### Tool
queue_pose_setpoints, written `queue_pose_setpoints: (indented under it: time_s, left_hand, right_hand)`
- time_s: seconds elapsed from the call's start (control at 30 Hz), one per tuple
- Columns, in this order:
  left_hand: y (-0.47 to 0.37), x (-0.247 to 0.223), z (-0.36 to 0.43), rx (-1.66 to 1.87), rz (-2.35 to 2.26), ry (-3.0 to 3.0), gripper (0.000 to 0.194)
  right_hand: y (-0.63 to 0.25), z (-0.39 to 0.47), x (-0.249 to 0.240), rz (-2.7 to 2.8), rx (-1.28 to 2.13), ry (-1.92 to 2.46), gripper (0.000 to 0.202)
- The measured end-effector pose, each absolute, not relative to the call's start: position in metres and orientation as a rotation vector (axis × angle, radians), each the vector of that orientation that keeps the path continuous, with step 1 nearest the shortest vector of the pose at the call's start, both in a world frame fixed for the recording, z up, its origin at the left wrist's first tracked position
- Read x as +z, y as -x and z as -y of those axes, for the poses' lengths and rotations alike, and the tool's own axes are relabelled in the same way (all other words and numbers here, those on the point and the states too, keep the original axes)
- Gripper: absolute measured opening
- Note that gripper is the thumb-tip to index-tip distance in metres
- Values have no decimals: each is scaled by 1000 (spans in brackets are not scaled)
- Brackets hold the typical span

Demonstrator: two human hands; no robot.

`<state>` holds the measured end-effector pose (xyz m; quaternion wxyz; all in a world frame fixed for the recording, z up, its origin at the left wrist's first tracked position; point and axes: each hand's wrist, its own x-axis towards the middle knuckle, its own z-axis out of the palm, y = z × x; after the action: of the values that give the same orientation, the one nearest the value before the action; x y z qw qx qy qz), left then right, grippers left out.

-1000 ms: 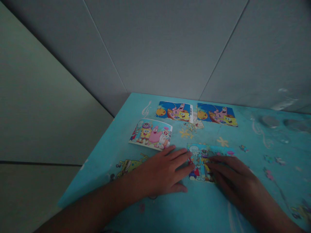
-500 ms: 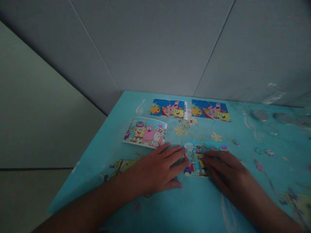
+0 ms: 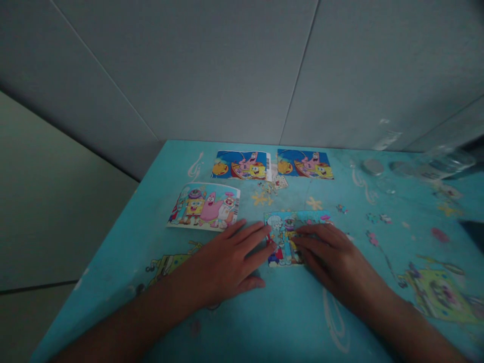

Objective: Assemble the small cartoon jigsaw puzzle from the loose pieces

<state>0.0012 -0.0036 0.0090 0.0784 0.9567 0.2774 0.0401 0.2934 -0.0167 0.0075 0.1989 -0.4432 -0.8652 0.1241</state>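
Note:
A small jigsaw picture (image 3: 278,237) of cartoon figures lies flat on the blue table, its right part hidden under my right hand (image 3: 328,252). The fingers of that hand are bunched together on the picture; what they hold, if anything, is hidden. My left hand (image 3: 240,262) lies spread, palm down, with its fingertips at the picture's left edge. Beyond it, to the left, a printed card (image 3: 204,206) shows a similar scene and curls slightly. Several loose jigsaw pieces (image 3: 372,238) are scattered to the right of the picture.
Near the wall lie a blue card with a barcode edge (image 3: 242,165) and a matching blue picture (image 3: 304,164). Two round lids (image 3: 373,167) and a clear bottle (image 3: 446,164) are at the back right. The patterned table (image 3: 124,227) meets a grey wall.
The head view has turned right, so everything sits further left and more of the table's right side shows. Both hands keep nearly the same place at the jigsaw picture.

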Motion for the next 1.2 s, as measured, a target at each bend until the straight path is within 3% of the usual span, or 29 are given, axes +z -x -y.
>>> queue_pose_setpoints:
  time_s: [1.2]
  left_hand:
    - [-3, 13, 4, 163, -834, -2940, 63]
  right_hand:
    - [-302, 11, -11, 2468, 243, 1210, 32]
